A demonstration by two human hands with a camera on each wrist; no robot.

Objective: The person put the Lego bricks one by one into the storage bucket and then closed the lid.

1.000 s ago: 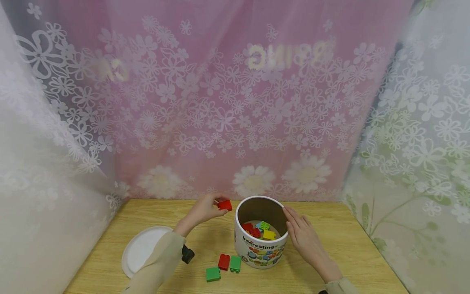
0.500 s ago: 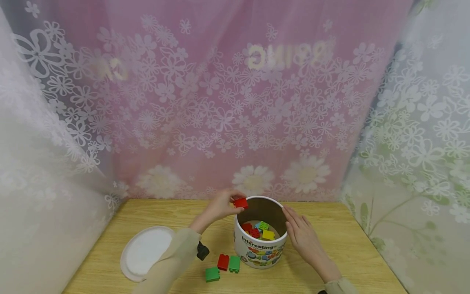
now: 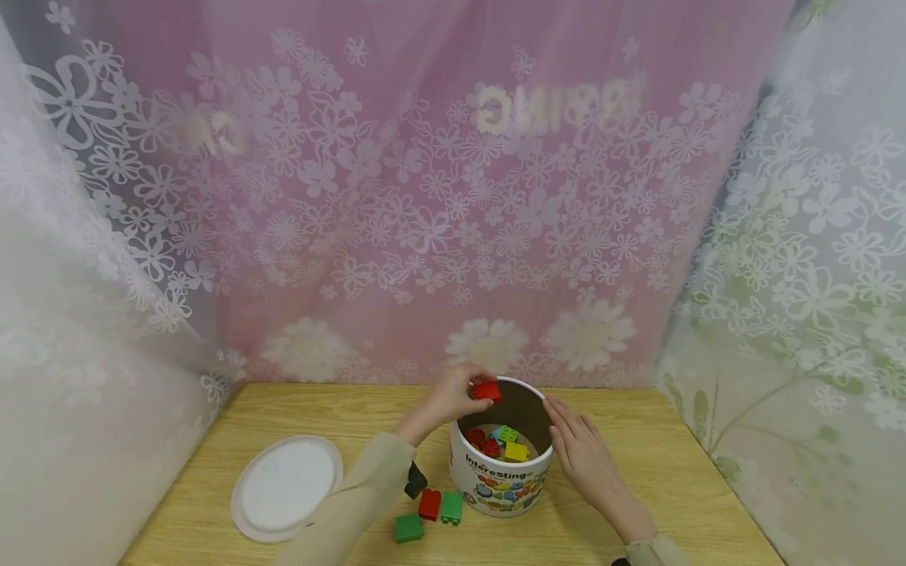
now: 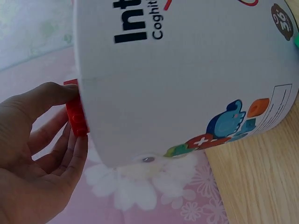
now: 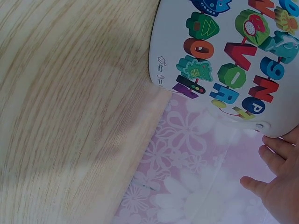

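My left hand (image 3: 456,395) pinches a red building brick (image 3: 487,391) between thumb and fingers, over the left part of the opening of a white printed bucket (image 3: 499,487). In the left wrist view the same red brick (image 4: 76,112) shows beside the bucket's rim, studs visible. Straight fingers of my right hand (image 3: 583,456) rest against the bucket's right side and rim. Inside on the bottom lie several bricks, among them a yellow brick (image 3: 517,452) and a light green brick (image 3: 507,434).
Left of the bucket, a red brick (image 3: 429,505) and two green ones, a nearer green brick (image 3: 408,528) and a farther green brick (image 3: 451,508), lie on the wooden table (image 3: 580,534). A round white lid (image 3: 286,487) lies farther left. A flowered curtain (image 3: 453,236) hangs behind.
My left hand has carried the red brick rightward, from left of the bucket to over its opening. My right hand has stayed on the bucket.
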